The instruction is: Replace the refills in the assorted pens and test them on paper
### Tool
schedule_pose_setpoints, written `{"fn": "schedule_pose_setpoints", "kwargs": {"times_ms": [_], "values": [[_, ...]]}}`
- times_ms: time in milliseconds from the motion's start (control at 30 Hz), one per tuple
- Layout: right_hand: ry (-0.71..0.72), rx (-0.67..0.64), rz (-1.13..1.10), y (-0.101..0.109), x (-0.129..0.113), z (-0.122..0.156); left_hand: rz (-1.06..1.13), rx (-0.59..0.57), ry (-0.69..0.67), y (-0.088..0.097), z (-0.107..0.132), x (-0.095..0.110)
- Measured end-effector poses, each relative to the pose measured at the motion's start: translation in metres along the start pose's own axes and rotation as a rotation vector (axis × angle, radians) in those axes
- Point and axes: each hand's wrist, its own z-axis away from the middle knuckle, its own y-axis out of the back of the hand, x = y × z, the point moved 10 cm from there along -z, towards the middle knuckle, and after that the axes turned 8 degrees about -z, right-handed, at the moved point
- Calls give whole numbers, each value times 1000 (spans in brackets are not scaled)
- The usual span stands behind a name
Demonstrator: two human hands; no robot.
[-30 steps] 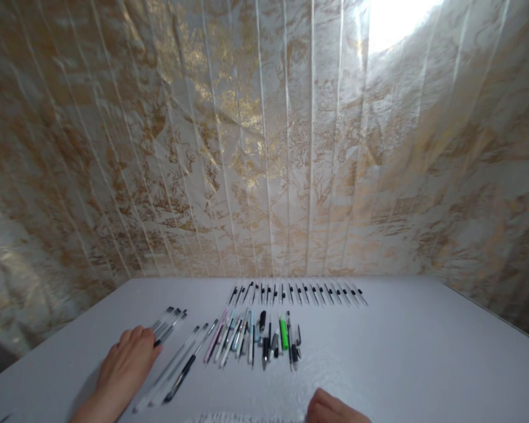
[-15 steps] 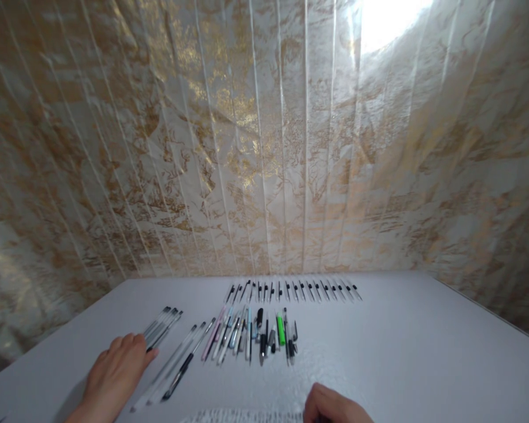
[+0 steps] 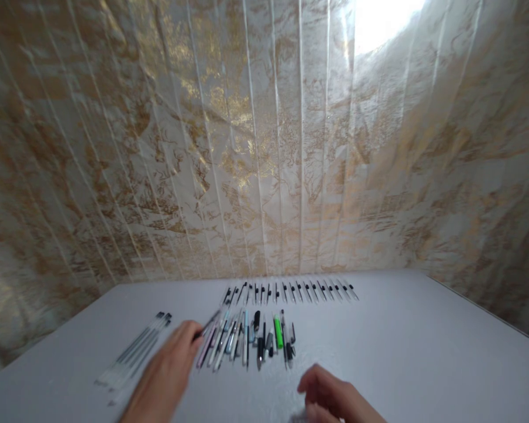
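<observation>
We had a pen (image 3: 210,322) pinched in the left hand (image 3: 176,355), fingers closed on its darker end, left of the green marker (image 3: 278,332). The other end stuck out over the mixed pens (image 3: 223,348), perhaps gripped that way to leave it free; whether it touched any of them, we couldn't tell. Our right hand (image 3: 332,392) was nearer us than the marker and to its right, half curled, thumb and fingers apart, with nothing visible in its grasp.

The clear pens (image 3: 137,348) lay well left of the marker, side by side, probably so they stayed one group. Beyond it, the row of thin pens (image 3: 284,289) was spaced out, seemingly so each stood apart; their small dark parts were too blurred to make out.

Under everything was a smooth pale table (image 3: 401,352). Behind the marker hung a creased silver-and-gold sheet (image 3: 229,147), with a bright glare (image 3: 388,23) high on its right.
</observation>
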Motion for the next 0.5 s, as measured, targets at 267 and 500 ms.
{"fn": "schedule_pose_setpoints", "kwargs": {"times_ms": [267, 500], "values": [[139, 394, -345, 47, -15, -33, 577, -282, -324, -91, 11, 159], [101, 591, -543, 78, 36, -26, 568, -363, -120, -120, 1, 131]]}}
